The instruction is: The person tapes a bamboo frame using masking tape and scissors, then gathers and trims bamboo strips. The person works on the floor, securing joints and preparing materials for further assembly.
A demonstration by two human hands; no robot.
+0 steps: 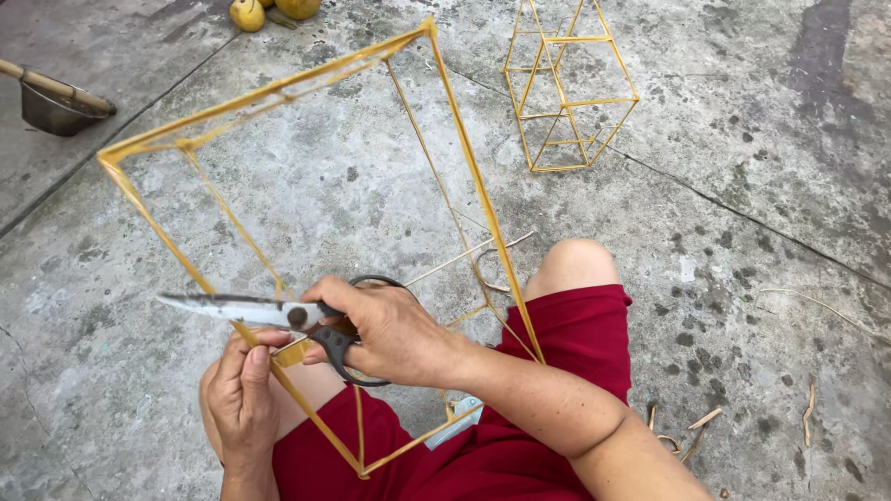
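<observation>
At the far left edge we saw a dark metal scoop [54, 107] with a wooden handle, cut off by the frame so that we could not tell its full shape. Next came the big frame [278, 186] of thin yellow sticks, standing tilted over our lap on the concrete floor [742, 186]; its lower corner rested between our thighs, and its far corner reached almost to the top edge. Our left hand [243, 394] sat low under the frame, thumb and fingers pinched on a small yellowish strip [290, 353] at one of the sticks; what exactly the strip was we could not make out. Just above it lay the scissors [269, 314], blades pointing left and seemingly closed, though glare made that hard to judge. Our right hand [385, 329] gripped the black handles, fingers curled tight through and around the loops, which it largely hid. At the top, two yellow fruits [274, 9] were cut off by the edge. Below our hands, the red shorts [557, 371] covered the thighs, one bare knee [573, 264] showing, and a pale flat thing half hidden under the forearm stayed unclear to us. Farther right stood a smaller frame [568, 93], its top cropped, well apart from the big one. Loose slivers [691, 436] lay near our right thigh.
</observation>
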